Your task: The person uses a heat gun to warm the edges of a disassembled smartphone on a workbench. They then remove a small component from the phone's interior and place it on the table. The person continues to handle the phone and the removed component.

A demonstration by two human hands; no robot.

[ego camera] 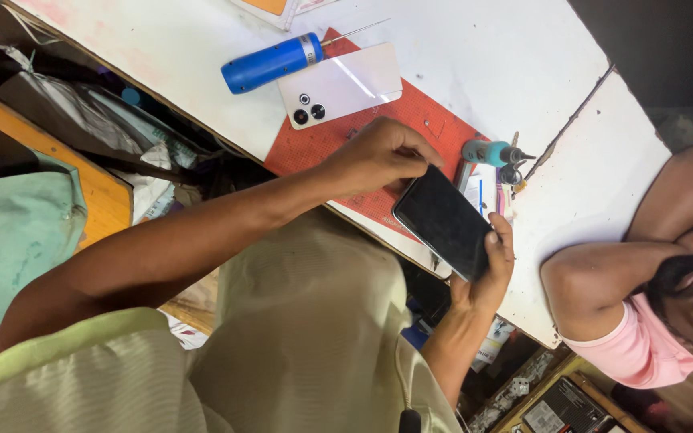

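While both hands (435, 200) grip it, the black phone (445, 220) shows a dark, glossy screen.

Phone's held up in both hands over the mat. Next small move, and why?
Probably lower the phone flat onto the red mat. The right hand grips only its lower edge, the left hand pinches the top edge, and it hangs tilted past the table edge. The white back cover already lies on the mat.
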